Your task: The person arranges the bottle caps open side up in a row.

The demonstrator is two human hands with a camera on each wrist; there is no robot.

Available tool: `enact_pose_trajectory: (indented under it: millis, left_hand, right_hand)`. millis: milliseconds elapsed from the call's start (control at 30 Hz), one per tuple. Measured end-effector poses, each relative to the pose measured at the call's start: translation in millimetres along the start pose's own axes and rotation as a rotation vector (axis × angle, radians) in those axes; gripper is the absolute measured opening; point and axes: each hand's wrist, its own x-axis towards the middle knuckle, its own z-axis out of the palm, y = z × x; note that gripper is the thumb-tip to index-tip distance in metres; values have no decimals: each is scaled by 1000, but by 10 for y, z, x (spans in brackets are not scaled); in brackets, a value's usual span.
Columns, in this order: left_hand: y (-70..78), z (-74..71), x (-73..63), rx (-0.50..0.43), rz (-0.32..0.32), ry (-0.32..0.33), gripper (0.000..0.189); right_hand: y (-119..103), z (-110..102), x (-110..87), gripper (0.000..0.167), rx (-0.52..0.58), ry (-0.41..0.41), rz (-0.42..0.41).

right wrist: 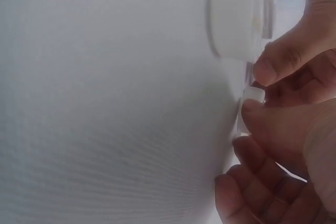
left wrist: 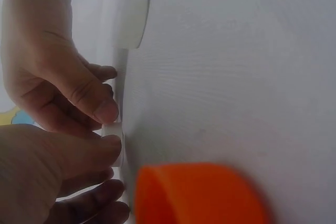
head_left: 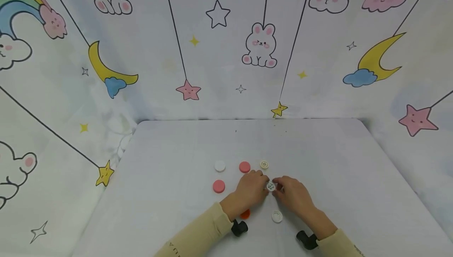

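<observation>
A small round white cap [head_left: 271, 186] with dark marks on its top is between the two hands, low over the table. My left hand [head_left: 250, 189] holds its left side with thumb and fingers. From the right, my right hand [head_left: 293, 195] pinches the same cap. In the right wrist view the right thumb lies across the white cap [right wrist: 253, 96], with the left thumb close by. An orange cap [head_left: 245, 214] is partly hidden under the left forearm. Nearer the body, a larger white ring-shaped cap [head_left: 277, 216] lies between the wrists.
Beyond the left hand lie a white cap [head_left: 220, 166], a pink cap [head_left: 244, 167], another pink cap [head_left: 218, 186] and a small cream cap [head_left: 264, 164]. The white table [head_left: 170, 146] backs onto a patterned cloth [head_left: 226, 64]. Each wrist carries a black camera.
</observation>
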Motion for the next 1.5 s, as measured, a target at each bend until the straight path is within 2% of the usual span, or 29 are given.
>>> enact_pose_trajectory:
  millis: [300, 600, 1067, 1500]
  left_hand:
    - [-16, 79, 20, 1, 3, 24, 19]
    - [-27, 47, 34, -30, 18, 26, 17]
    - [-14, 80, 34, -144, -34, -5, 21]
    - [39, -13, -14, -194, -23, 11, 22]
  right_hand:
    - [33, 54, 5, 25, -9, 20, -4]
    - [42, 79, -2, 26, 1, 13, 15]
    - [28, 17, -64, 24, 43, 68, -13]
    - [7, -30, -144, 27, 72, 98, -5]
